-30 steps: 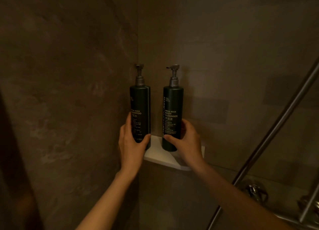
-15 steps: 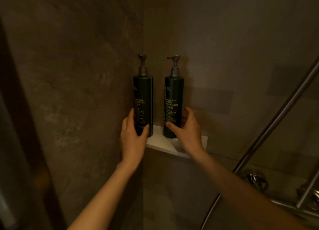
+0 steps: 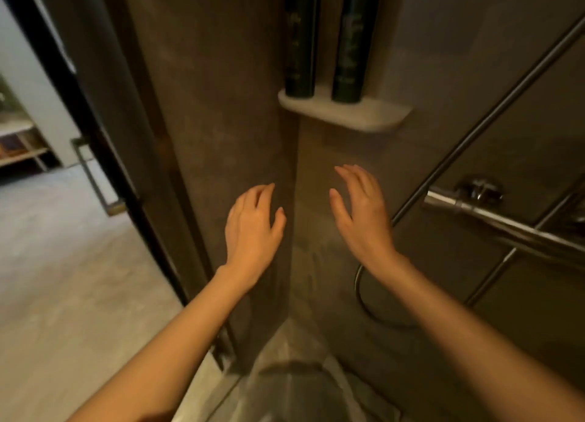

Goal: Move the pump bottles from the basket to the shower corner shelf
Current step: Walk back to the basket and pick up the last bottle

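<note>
Two dark green pump bottles stand upright side by side on the white corner shelf (image 3: 367,117): the left bottle (image 3: 300,41) near the corner and the right bottle (image 3: 353,41) beside it. Their pump heads are cut off by the top of the frame. My left hand (image 3: 251,228) and my right hand (image 3: 362,212) hang well below the shelf, fingers spread, holding nothing and touching neither bottle. No basket is in view.
Grey tiled walls meet at the corner. A slanted metal rail (image 3: 474,130) and a chrome shower mixer (image 3: 481,200) with a hose (image 3: 361,295) are on the right. A dark-framed glass door (image 3: 104,155) stands on the left, with light floor (image 3: 63,279) outside.
Both hands have let go of the bottles and dropped below the shelf. The view has tilted downward, so the bottle tops left the frame and the door and floor came into sight.
</note>
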The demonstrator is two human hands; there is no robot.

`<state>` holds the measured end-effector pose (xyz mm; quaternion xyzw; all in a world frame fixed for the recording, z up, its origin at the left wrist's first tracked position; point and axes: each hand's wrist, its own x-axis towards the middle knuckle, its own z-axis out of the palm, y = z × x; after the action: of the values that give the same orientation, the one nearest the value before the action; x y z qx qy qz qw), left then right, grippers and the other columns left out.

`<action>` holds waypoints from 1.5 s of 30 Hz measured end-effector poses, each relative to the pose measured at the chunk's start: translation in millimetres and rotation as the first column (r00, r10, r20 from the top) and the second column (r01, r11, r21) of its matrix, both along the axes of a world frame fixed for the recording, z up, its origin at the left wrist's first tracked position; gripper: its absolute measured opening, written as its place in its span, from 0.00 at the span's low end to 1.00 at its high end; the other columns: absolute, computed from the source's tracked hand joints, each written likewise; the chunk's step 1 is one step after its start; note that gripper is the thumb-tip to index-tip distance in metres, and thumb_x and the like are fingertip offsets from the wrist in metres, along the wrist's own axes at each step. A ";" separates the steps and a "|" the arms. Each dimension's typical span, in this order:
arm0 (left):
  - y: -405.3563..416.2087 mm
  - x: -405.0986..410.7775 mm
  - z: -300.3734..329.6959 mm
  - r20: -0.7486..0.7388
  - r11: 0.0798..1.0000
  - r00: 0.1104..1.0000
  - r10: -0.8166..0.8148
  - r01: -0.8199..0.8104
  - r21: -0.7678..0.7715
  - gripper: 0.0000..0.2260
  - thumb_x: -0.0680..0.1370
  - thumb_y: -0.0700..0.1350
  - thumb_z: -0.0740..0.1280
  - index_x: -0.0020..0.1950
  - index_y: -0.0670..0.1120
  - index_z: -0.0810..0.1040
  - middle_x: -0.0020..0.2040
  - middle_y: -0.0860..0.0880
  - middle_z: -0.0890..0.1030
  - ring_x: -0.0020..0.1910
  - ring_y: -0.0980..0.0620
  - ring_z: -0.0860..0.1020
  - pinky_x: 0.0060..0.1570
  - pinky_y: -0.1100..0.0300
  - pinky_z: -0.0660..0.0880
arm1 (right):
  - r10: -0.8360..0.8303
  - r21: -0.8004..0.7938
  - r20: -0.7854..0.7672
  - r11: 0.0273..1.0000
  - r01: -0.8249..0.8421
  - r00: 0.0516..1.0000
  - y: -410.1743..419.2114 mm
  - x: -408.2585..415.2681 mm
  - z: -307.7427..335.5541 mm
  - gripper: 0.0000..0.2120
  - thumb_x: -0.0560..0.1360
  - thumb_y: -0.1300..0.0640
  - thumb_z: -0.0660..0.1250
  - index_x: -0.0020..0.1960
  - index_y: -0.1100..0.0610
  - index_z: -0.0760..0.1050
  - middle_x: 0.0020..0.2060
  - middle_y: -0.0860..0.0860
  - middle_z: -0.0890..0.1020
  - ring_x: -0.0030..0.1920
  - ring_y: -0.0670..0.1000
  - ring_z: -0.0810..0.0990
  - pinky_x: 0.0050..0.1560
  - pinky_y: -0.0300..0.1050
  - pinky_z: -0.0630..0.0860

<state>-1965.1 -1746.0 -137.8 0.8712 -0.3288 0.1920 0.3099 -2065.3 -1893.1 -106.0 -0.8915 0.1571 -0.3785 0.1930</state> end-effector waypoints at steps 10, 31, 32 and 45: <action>138.0 -89.2 -126.5 -0.142 0.864 0.932 0.334 -0.242 0.441 0.22 0.77 0.49 0.61 0.70 0.43 0.69 0.67 0.41 0.73 0.66 0.41 0.70 0.65 0.47 0.65 | 0.218 0.096 -0.460 0.976 -0.196 0.861 85.7 -54.2 -135.1 0.20 0.79 0.54 0.58 0.69 0.61 0.69 0.67 0.59 0.73 0.69 0.58 0.67 0.70 0.50 0.61; 462.2 47.7 -149.1 -0.235 0.555 0.516 0.824 -0.649 0.520 0.21 0.79 0.52 0.57 0.71 0.46 0.67 0.71 0.44 0.69 0.70 0.43 0.65 0.68 0.48 0.60 | 0.653 0.169 -0.613 0.658 -0.733 0.445 424.5 204.1 -170.3 0.20 0.80 0.52 0.57 0.68 0.59 0.68 0.67 0.55 0.72 0.70 0.55 0.65 0.69 0.51 0.62; 476.7 60.7 -147.0 -0.224 0.548 0.515 0.827 -0.653 0.523 0.21 0.80 0.52 0.57 0.71 0.46 0.66 0.71 0.44 0.69 0.70 0.43 0.65 0.67 0.49 0.60 | 0.661 0.178 -0.604 0.656 -0.734 0.445 439.3 218.8 -168.0 0.20 0.79 0.53 0.57 0.68 0.59 0.69 0.66 0.56 0.72 0.69 0.55 0.66 0.69 0.51 0.63; 595.8 310.4 -149.9 -0.201 0.512 0.487 0.850 -0.674 0.533 0.18 0.78 0.49 0.59 0.67 0.44 0.70 0.67 0.43 0.73 0.65 0.43 0.69 0.64 0.49 0.63 | 0.672 0.204 -0.610 0.646 -0.736 0.420 564.8 469.5 -179.5 0.20 0.79 0.54 0.57 0.68 0.60 0.68 0.66 0.56 0.73 0.68 0.55 0.67 0.68 0.50 0.64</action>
<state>-1654.7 -1150.3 -287.6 0.9846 0.1514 0.0410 0.0770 -1595.8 -1328.4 -285.5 -0.9533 -0.1933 0.0571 0.2250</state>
